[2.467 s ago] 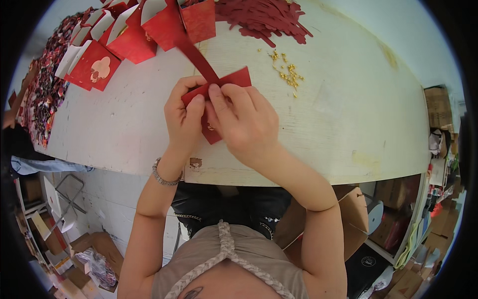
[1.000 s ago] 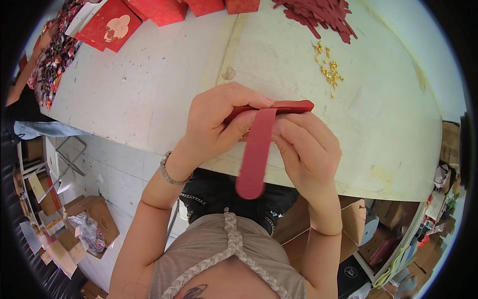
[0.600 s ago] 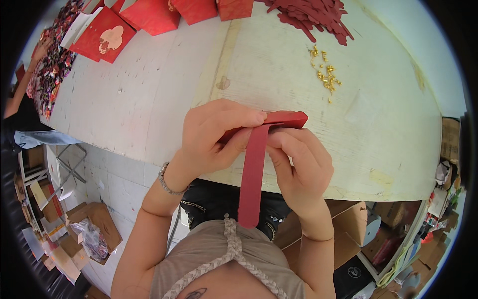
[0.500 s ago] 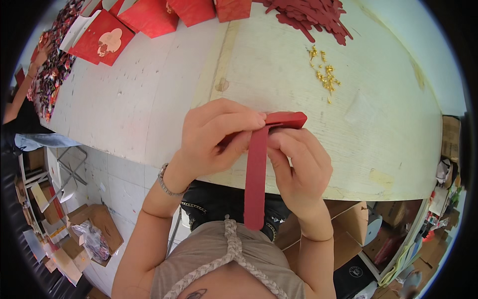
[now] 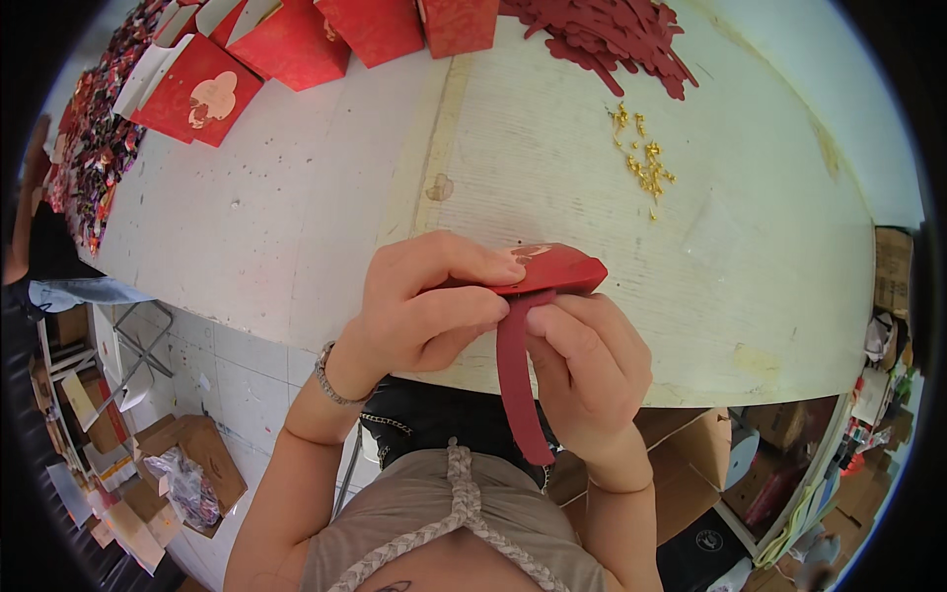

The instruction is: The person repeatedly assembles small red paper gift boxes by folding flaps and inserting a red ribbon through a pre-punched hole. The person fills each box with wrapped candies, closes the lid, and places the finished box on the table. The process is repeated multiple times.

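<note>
A flat red card piece (image 5: 552, 268) is held above the near edge of the white table (image 5: 552, 148), close to the body. It is gripped from the left by the left hand (image 5: 424, 306), whose fingers are curled tight over its upper face. A long red strip (image 5: 518, 390) hangs down from the piece towards the lap and is pinched near its top by the right hand (image 5: 587, 370), whose fingers are closed around it. Small gold fasteners (image 5: 646, 163) are scattered on the table further off, a heap of red cut-outs (image 5: 612, 35) lies at the far edge, and red gift bags (image 5: 286, 44) are lined up at the far left
</note>
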Available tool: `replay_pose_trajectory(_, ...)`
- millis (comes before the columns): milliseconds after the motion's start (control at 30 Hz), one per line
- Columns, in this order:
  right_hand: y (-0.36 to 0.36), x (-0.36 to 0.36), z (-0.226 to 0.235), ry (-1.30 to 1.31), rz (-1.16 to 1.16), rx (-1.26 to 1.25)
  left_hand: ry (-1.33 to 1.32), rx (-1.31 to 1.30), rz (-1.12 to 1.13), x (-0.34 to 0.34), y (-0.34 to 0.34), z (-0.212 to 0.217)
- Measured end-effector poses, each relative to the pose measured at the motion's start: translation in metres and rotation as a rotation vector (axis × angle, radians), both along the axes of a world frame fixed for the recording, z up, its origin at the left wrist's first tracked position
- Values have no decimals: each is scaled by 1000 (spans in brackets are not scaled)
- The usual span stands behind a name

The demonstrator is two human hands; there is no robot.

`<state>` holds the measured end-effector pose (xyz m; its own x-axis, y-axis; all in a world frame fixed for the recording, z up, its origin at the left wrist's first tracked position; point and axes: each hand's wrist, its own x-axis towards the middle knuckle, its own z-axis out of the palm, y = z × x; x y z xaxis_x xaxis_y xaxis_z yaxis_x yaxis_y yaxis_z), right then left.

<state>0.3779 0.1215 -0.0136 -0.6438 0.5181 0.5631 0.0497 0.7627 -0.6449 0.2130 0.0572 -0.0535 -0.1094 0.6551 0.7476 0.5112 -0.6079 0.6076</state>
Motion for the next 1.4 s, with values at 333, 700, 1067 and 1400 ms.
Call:
replay_pose_trajectory(333,7,-2,15,-93,-119,19,-71,-96,56,5,-2,3)
replay_pose_trajectory(700,11,-10,3,33,-48,-30,0,-91,147,7,-3,12)
replay_pose_trajectory(1067,29,-13,-15,208,66,-47,226,-265,120,-16,7,75)
replay_pose_trajectory(1400,25,-11,-17,186,37,66,657,-292,240,-15,30,90)
